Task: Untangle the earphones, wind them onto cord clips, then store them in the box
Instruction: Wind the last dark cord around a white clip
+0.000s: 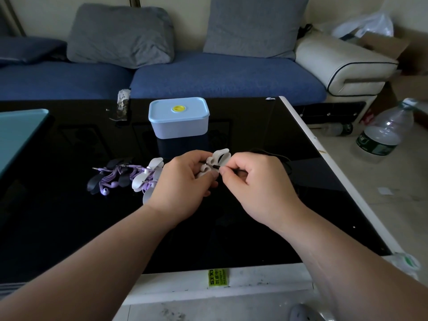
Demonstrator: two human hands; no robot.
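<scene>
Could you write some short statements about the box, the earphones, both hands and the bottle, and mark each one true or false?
1. The light blue box has its lid on. True.
2. The purple earphones are inside the box. False: they lie on the black table, left of the hands.
3. The left hand holds a white cord clip. True.
4. The right hand rests flat and empty. False: its fingers pinch a black plug at the clip.
5. The plastic bottle stands on the table. False: it is on the floor, right of the table.
</scene>
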